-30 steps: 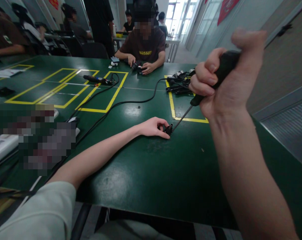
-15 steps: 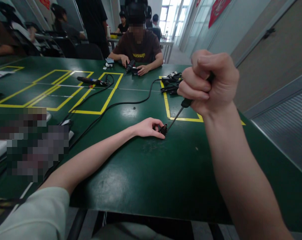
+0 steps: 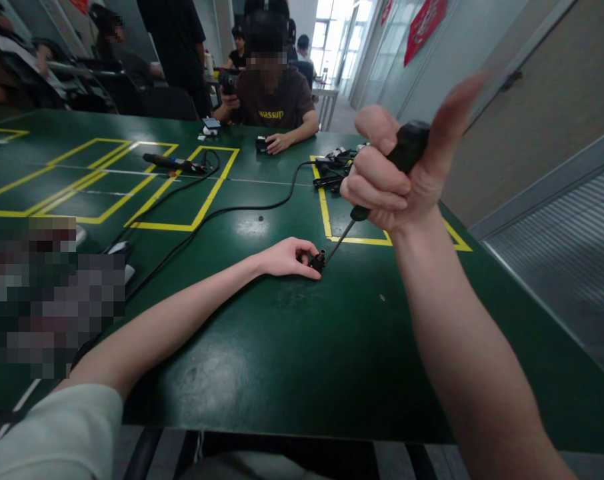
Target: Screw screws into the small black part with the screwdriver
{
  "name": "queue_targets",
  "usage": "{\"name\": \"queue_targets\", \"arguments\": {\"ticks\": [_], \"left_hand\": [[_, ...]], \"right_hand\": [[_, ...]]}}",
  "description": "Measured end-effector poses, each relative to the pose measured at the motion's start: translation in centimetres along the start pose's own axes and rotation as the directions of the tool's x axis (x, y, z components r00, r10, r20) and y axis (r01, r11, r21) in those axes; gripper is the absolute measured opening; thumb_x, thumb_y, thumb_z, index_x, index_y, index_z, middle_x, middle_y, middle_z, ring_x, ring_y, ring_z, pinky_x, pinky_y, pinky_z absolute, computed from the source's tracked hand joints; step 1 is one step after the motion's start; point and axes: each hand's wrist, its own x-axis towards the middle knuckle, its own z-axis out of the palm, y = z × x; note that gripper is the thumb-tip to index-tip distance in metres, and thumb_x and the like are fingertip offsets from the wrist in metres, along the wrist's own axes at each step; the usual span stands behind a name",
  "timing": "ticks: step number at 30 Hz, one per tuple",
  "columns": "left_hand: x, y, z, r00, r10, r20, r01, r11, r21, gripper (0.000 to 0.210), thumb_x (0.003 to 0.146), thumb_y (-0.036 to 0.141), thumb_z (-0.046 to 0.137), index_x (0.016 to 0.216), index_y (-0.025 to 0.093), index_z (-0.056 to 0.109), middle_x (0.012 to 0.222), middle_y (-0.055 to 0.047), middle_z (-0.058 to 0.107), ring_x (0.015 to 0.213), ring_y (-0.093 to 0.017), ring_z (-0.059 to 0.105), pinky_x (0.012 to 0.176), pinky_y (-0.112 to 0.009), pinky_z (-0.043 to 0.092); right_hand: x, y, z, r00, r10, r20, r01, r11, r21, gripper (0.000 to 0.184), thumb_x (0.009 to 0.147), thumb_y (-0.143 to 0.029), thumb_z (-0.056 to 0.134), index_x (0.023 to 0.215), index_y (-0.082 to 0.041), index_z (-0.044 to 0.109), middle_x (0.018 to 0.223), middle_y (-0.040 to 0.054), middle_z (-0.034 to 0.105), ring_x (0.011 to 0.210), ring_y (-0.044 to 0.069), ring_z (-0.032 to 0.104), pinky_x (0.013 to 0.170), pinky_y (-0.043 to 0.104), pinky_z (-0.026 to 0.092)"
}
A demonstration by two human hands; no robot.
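My left hand (image 3: 293, 259) is closed on a small black part (image 3: 318, 263), pinning it to the green tabletop (image 3: 262, 347). A short round stub sticks up from that part; its exact kind is too small to tell. In my right hand (image 3: 392, 167) is a screwdriver (image 3: 411, 148) with a thick dark handle. Three fingers wrap the handle, while the thumb is lifted away from it. The thin metal shaft slants down to the left, and its tip meets or nearly meets the right side of the black part.
Yellow tape (image 3: 355, 240) marks boxes on the table. Black cables and adapters (image 3: 335, 167) lie beyond my hands, with a cord (image 3: 232, 209) running left. A black pen-shaped tool (image 3: 175, 163) lies farther left. Across the table sits a co-worker (image 3: 275, 100) holding a dark power tool (image 3: 228, 81).
My right thumb has lifted off the screwdriver handle, uncovering its end. My left hand keeps the part in place. The co-worker has raised the power tool. The whole view has shifted slightly.
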Motion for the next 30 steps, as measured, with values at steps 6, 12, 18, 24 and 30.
{"name": "queue_targets", "arguments": {"ticks": [6, 12, 18, 24, 30], "left_hand": [[0.1, 0.0, 0.0, 1.0, -0.004, 0.0, 0.004, 1.0, 0.014, 0.037, 0.063, 0.037, 0.092, 0.084, 0.015, 0.07, 0.064, 0.006, 0.06, 0.059, -0.009, 0.052, 0.061, -0.023, 0.037], [0.2, 0.0, 0.2, 1.0, 0.002, 0.0, -0.002, 1.0, 0.004, 0.036, 0.064, 0.037, 0.091, 0.083, 0.015, 0.07, 0.063, 0.006, 0.06, 0.057, -0.008, 0.051, 0.059, -0.023, 0.036], [0.1, 0.2, 0.2, 1.0, 0.004, 0.001, -0.004, 1.0, 0.003, 0.036, 0.064, 0.037, 0.091, 0.084, 0.015, 0.071, 0.065, 0.005, 0.061, 0.059, -0.009, 0.052, 0.061, -0.023, 0.037], [0.1, 0.3, 0.2, 1.0, -0.006, -0.001, 0.006, 1.0, 0.023, 0.037, 0.064, 0.039, 0.092, 0.083, 0.015, 0.071, 0.063, 0.006, 0.06, 0.058, -0.009, 0.05, 0.06, -0.024, 0.037], [0.1, 0.2, 0.1, 1.0, 0.0, 0.001, 0.0, 1.0, 0.028, 0.037, 0.065, 0.039, 0.091, 0.084, 0.015, 0.071, 0.064, 0.005, 0.061, 0.059, -0.009, 0.052, 0.061, -0.023, 0.037]], "right_hand": [[0.4, 0.8, 0.8, 0.895, -0.205, -0.396, 0.178, 0.979, -0.103, 0.071, 0.09, -0.076, 0.06, 0.054, -0.023, 0.029, 0.04, -0.0086, 0.02, 0.034, 0.009, 0.023, 0.031, 0.02, 0.021], [0.6, 1.1, 1.7, 0.867, -0.236, -0.438, 0.164, 0.967, -0.197, 0.069, 0.093, -0.072, 0.059, 0.05, -0.024, 0.032, 0.036, -0.0076, 0.016, 0.036, 0.011, 0.014, 0.028, 0.021, 0.013], [0.3, 1.4, 1.7, 0.913, -0.189, -0.362, 0.133, 0.975, -0.176, 0.058, 0.093, -0.077, 0.054, 0.065, -0.026, 0.046, 0.035, -0.0119, 0.021, 0.027, 0.01, 0.012, 0.028, 0.021, 0.013], [-0.1, 0.9, 1.2, 0.919, -0.229, -0.322, 0.164, 0.962, -0.216, 0.05, 0.093, -0.067, 0.062, 0.07, -0.025, 0.047, 0.036, -0.0141, 0.022, 0.026, 0.006, 0.006, 0.028, 0.018, 0.01], [0.0, 0.2, 1.2, 0.907, -0.238, -0.348, 0.148, 0.953, -0.265, 0.053, 0.091, -0.05, 0.071, 0.063, -0.023, 0.035, 0.044, -0.0128, 0.031, 0.028, 0.004, 0.012, 0.025, 0.018, 0.011]]}}
